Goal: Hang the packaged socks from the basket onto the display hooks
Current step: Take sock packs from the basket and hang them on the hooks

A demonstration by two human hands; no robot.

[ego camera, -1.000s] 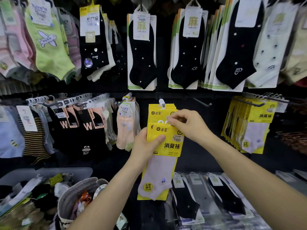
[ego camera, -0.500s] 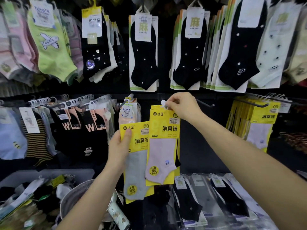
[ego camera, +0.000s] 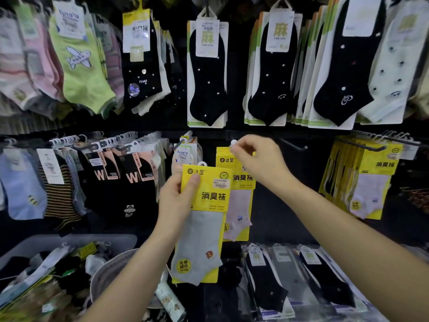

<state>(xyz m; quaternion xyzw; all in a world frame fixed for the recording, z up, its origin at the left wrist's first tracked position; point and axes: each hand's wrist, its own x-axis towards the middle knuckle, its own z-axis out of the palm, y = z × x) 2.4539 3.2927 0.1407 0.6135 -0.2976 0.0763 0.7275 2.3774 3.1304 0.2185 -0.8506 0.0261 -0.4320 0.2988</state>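
Note:
My left hand (ego camera: pixel 177 201) grips a yellow package with a grey sock (ego camera: pixel 202 226) by its upper left edge, thumb on the front. Behind it hangs a second yellow package with a pale pink sock (ego camera: pixel 240 205). My right hand (ego camera: pixel 257 160) is curled at the white hanger tab at the top of that pink package, by the tip of a display hook (ego camera: pixel 234 142). The woven basket (ego camera: pixel 109 275) sits at the lower left, below my left forearm.
Rows of hooks hold black, green and pink socks above and at the left. More yellow packs (ego camera: pixel 366 182) hang on the right. An empty hook (ego camera: pixel 294 146) sticks out right of my hand. A grey bin (ego camera: pixel 69 242) and flat black sock packs (ego camera: pixel 290 280) lie below.
My right hand lifted the pink-sock package up to the hook. My left hand kept the grey-sock package, drew it left, then raised it toward the hook in front of the pink one.

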